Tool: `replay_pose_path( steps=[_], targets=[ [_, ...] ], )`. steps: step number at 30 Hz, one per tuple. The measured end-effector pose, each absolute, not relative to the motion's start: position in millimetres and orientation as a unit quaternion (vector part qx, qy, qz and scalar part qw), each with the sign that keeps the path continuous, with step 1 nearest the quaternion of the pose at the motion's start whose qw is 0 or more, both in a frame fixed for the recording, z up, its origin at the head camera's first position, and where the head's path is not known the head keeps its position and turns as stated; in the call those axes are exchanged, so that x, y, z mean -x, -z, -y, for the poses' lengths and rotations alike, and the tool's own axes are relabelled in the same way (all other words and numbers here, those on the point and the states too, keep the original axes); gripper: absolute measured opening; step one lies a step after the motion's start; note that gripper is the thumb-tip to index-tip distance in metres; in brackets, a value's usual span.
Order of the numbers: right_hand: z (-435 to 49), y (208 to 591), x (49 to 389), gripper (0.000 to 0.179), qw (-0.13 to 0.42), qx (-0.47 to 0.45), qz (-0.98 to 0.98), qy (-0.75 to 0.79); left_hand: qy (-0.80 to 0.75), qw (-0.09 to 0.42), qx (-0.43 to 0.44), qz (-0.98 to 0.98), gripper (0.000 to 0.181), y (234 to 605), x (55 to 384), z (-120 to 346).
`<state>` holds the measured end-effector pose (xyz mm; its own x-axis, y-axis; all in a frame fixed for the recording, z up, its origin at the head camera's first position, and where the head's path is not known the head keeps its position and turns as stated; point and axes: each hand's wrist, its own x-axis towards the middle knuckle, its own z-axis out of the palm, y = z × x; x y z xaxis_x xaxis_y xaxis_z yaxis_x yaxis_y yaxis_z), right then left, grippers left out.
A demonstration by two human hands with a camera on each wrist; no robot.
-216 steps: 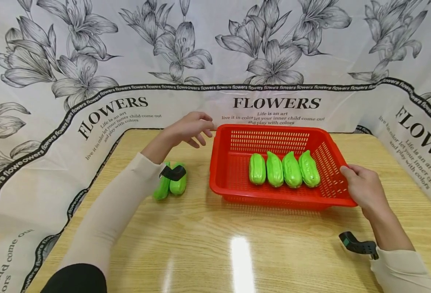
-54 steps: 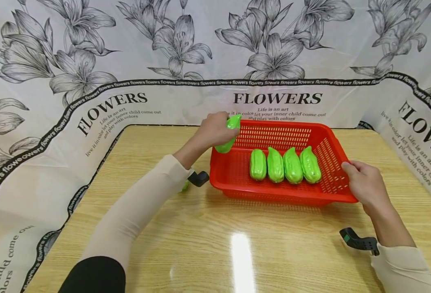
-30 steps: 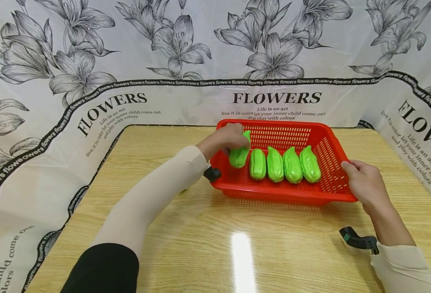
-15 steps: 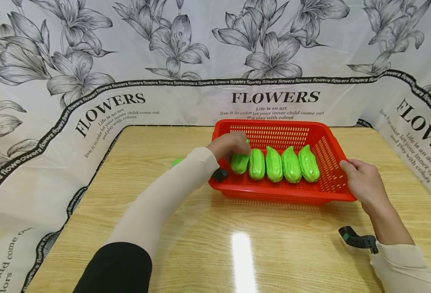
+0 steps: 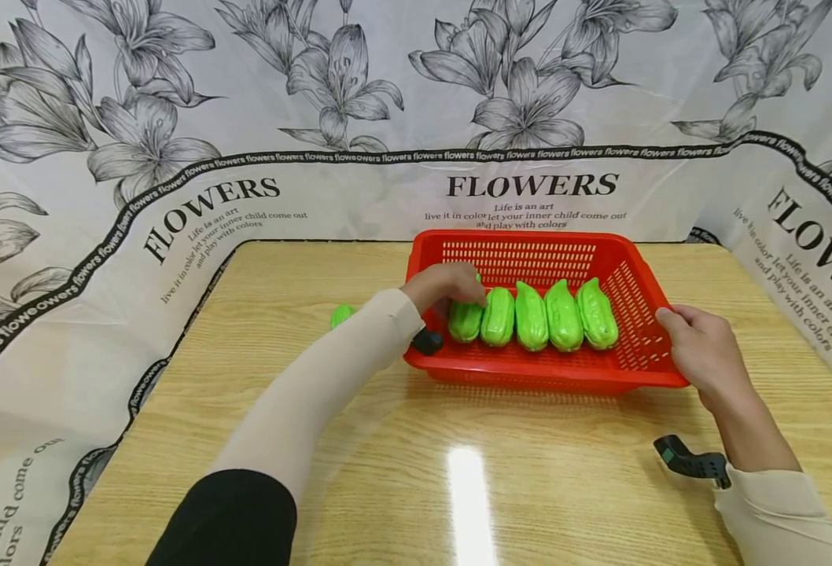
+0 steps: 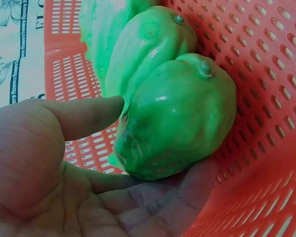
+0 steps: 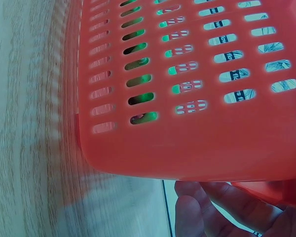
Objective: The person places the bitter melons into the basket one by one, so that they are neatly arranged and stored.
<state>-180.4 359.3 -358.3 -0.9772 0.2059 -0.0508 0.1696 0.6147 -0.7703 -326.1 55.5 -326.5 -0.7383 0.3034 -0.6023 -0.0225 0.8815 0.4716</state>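
Note:
A red plastic basket holds several glossy green, ribbed gourds in a row, most with pointed tips toward the back. My left hand is down in its left part, on the leftmost gourd. In the left wrist view the thumb lies at one side of this gourd and the fingers curl along the other. Close beside it stands a second gourd. My right hand grips the basket's right rim; in the right wrist view its fingertips show at that rim.
Another green gourd lies on the wooden table, left of the basket and partly hidden by the left sleeve. A flower-printed cloth stands behind and at both sides. Dark camera mounts sit at both wrists.
My left hand has carried a gourd from the table on the left over the rim and down into the basket, beside the row. The right hand keeps its grip on the rim.

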Motion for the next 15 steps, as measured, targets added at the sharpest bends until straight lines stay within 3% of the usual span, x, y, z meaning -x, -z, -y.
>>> replay_pose_path(
  steps=[15],
  targets=[
    [-359.8,358.2,179.6,0.068,0.024,0.098,0.897,-0.43,-0.21,0.364,-0.075,-0.904,0.055,324.1,321.6,-55.5]
  ],
)
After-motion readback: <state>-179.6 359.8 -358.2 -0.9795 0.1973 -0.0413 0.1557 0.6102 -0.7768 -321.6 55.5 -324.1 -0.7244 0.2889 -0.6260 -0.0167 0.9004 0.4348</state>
